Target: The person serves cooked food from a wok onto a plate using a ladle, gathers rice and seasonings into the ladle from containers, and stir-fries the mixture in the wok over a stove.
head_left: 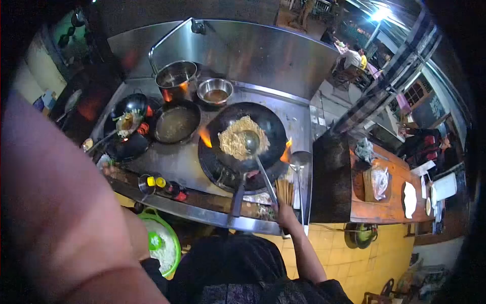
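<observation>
My right hand (287, 219) is closed around the handle of a ladle (251, 141). The ladle's bowl rests on brown, grainy food that looks like fried rice (234, 141), inside a black wok (276, 126). Flames (205, 137) rise at both sides of the wok, whose handle (237, 200) points toward me. Close to my right hand stands a bundle of thin sticks, like a bamboo wok brush (285, 190). My left arm (76, 202) is raised very near the camera, large and blurred, and its hand lies outside the picture.
Left of the wok are a dark pan (177, 124), a tall pot (176, 81) and a steel bowl with brown liquid (215, 92). Yellow-capped bottles (156, 182) stand along the front edge. Below is a green basket (174, 238) of white rice. A wooden table (395, 205) stands right.
</observation>
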The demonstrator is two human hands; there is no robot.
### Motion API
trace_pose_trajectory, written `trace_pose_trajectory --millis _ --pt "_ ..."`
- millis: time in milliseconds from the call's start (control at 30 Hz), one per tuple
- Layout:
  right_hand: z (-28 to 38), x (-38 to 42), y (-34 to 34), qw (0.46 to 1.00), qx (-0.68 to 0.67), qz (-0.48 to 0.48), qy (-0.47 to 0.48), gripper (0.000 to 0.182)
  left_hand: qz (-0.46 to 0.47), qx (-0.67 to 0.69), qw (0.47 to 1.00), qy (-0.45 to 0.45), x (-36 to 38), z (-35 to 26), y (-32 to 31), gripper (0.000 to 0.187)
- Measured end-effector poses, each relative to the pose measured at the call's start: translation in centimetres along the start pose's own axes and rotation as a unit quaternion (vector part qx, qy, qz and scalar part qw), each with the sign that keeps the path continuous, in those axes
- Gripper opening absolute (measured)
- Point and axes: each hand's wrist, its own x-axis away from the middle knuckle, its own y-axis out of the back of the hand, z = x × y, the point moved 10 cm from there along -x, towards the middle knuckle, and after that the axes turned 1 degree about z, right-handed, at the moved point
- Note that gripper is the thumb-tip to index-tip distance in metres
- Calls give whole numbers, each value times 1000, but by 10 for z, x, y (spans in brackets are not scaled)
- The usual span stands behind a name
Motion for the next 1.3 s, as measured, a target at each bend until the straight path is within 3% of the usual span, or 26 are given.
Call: trace_pose_trajectory --millis 200,300,367,433,500,600,667,733,833,867,900,967,1000,1067,1100,1133,1167,1200,1233,1267,1300 --pt "14 0 10 998 -12 -49 36 36 4 -5 1000 -9 8 2 2 37" --pt "-28 -15 -4 998 65 -12 14 40 4 -7 1000 -2 3 3 3 35" --pt "7 2 37 995 21 -71 65 42 12 -6 1000 5 0 6 2 34" --pt "28 17 74 990 101 -103 -9 40 21 -6 1000 6 -4 9 2 33" --pt "55 32 106 979 109 -171 10 37 20 -6 1000 3 -5 8 2 32" --pt "36 10 94 963 148 -218 -52 39 19 -9 1000 -2 -7 10 2 31" --pt "21 -29 59 953 112 -264 101 35 14 -8 1000 -3 -8 10 2 30" --pt "36 -25 59 962 135 -185 146 35 11 -7 1000 2 -6 12 2 29" --pt "64 10 118 966 214 -119 86 39 -6 -17 1000 -4 -2 10 8 28" --pt "31 0 116 964 255 -61 -44 45 -22 -29 999 2 0 14 11 27" --pt "64 32 133 943 230 -170 168 44 -41 -46 998 13 5 19 13 27" --pt "87 38 142 968 210 -90 102 42 -125 -109 983 72 33 30 22 26" --pt "101 48 138 967 245 -43 49 37 -174 -144 966 128 55 39 22 26" --pt "104 29 112 959 266 -93 35 39 -196 -172 911 321 114 67 -5 25" --pt "99 17 94 954 275 -118 27 40 -150 -160 873 436 153 79 -38 24" --pt "106 13 79 941 288 -166 62 40 -23 -140 838 528 199 76 -85 19" --pt "110 8 64 924 297 -218 98 40 16 -13 751 660 262 61 -141 21" --pt "100 4 49 929 311 -171 102 40 2 136 622 771 379 21 -219 21" --pt "90 0 34 932 323 -123 107 40 167 153 550 804 440 -16 -271 34" --pt "90 21 60 935 323 -88 114 41 354 151 493 780 482 -56 -305 47" --pt "98 34 85 935 327 -58 123 41 458 179 434 755 515 -90 -327 61"
